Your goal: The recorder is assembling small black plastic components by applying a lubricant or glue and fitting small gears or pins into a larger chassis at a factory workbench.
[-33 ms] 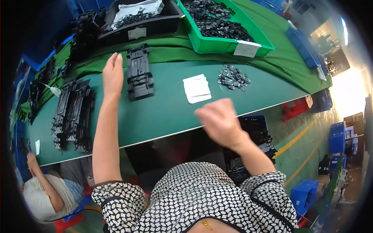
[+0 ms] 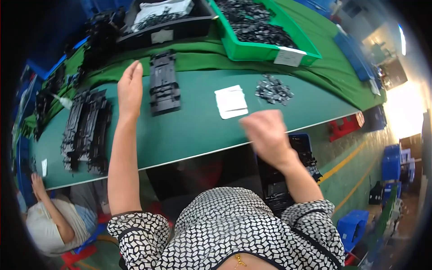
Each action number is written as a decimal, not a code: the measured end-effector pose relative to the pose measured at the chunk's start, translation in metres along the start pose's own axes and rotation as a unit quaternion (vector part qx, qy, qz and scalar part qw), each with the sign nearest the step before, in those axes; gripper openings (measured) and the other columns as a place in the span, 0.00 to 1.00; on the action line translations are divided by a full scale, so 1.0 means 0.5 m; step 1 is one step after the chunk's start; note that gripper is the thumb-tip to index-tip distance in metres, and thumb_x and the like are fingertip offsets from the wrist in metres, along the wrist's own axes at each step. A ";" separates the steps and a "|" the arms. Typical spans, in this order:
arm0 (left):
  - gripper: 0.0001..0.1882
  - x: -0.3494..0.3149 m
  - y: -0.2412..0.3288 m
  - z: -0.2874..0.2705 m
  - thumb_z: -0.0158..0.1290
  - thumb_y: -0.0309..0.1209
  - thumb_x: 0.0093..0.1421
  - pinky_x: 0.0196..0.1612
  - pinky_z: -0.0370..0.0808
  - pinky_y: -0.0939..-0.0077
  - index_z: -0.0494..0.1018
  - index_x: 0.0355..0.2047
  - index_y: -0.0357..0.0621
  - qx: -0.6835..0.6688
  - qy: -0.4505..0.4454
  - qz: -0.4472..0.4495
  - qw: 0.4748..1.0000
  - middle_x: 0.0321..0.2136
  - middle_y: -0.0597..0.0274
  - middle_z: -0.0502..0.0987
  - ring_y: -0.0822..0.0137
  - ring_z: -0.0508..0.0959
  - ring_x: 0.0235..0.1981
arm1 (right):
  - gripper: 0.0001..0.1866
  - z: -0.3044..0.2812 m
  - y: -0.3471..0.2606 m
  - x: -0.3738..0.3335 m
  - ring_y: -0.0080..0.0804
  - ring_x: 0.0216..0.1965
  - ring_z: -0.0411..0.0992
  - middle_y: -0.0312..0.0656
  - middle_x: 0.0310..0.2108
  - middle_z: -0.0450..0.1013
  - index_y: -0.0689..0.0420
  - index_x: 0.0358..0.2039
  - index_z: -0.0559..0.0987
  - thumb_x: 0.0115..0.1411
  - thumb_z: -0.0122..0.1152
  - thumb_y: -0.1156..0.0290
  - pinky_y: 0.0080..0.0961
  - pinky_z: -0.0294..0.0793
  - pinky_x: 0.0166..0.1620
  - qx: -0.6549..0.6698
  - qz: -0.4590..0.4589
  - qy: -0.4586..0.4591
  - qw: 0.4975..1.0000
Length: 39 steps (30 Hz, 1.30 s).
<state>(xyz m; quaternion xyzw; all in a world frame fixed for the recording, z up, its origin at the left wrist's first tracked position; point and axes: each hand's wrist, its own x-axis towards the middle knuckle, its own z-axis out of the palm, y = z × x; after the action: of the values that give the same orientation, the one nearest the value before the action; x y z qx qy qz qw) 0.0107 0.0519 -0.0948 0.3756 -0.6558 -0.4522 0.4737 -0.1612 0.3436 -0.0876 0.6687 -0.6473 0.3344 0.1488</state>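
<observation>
My left hand [image 2: 130, 92] is upright over the green worktop [image 2: 180, 130], its fingers stretched out and nothing seen in them. Just right of it lies a long black plastic frame [image 2: 164, 85] with moulded ribs; a gap shows between the two. My right hand [image 2: 268, 137] is above the front edge of the worktop, blurred, its fingers too smeared to read. Beyond it are a stack of white square sheets [image 2: 231, 102] and a loose pile of small flat black pieces [image 2: 273, 90].
Several black frames [image 2: 85, 132] lie side by side at left. A green bin [image 2: 252, 53] of small black parts and a black crate [image 2: 180, 33] stand at the back. A co-worker's hand [image 2: 38, 183] rests at the far left edge. A dark-filled blue crate [image 2: 301, 141] sits below the worktop.
My right hand has moved a little to the right and slightly farther over the worktop. My left hand stays nearly where it was.
</observation>
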 end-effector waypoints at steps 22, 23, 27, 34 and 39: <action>0.37 0.000 0.043 -0.393 0.57 0.52 0.52 0.54 0.69 0.54 0.67 0.55 0.39 0.593 0.008 -0.029 0.805 0.51 0.47 0.72 0.43 0.72 0.50 | 0.06 -0.058 0.199 -0.009 0.22 0.31 0.71 0.41 0.30 0.76 0.62 0.38 0.78 0.61 0.57 0.74 0.20 0.70 0.37 0.026 0.283 -0.011 0.959; 0.38 0.006 0.038 -0.396 0.59 0.50 0.51 0.53 0.70 0.54 0.66 0.56 0.40 0.592 -0.006 -0.036 0.805 0.51 0.46 0.71 0.42 0.72 0.48 | 0.06 -0.060 0.193 -0.010 0.20 0.30 0.69 0.38 0.28 0.75 0.63 0.37 0.77 0.61 0.57 0.75 0.18 0.70 0.36 0.027 0.278 -0.001 0.960; 0.38 -0.013 0.028 -0.402 0.63 0.44 0.49 0.51 0.70 0.55 0.64 0.58 0.41 0.583 0.063 0.081 0.806 0.50 0.44 0.71 0.43 0.71 0.48 | 0.07 -0.073 0.199 -0.027 0.19 0.31 0.69 0.35 0.30 0.74 0.64 0.38 0.77 0.62 0.57 0.75 0.17 0.69 0.37 0.047 0.290 0.022 0.956; 0.39 -0.152 0.139 -0.268 0.58 0.26 0.48 0.60 0.62 0.62 0.58 0.62 0.38 0.394 -0.024 0.235 0.888 0.56 0.46 0.67 0.49 0.67 0.56 | 0.14 -0.081 0.155 -0.002 0.19 0.34 0.68 0.36 0.35 0.73 0.66 0.46 0.76 0.62 0.57 0.73 0.15 0.67 0.38 0.277 0.421 0.064 0.861; 0.39 -0.232 0.177 -0.177 0.57 0.18 0.36 0.63 0.59 0.54 0.68 0.55 0.42 0.392 -0.244 0.341 0.818 0.56 0.54 0.68 0.51 0.64 0.60 | 0.06 -0.064 0.028 0.046 0.33 0.49 0.71 0.49 0.47 0.74 0.63 0.37 0.78 0.58 0.57 0.80 0.26 0.69 0.53 0.625 0.334 -0.050 0.704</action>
<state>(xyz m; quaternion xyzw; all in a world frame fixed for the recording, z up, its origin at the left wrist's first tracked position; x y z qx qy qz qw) 0.1215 0.1653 -0.0309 0.1589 -0.9581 -0.0426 0.2346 -0.1843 0.3448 -0.0528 0.3644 -0.4767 0.6561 -0.4576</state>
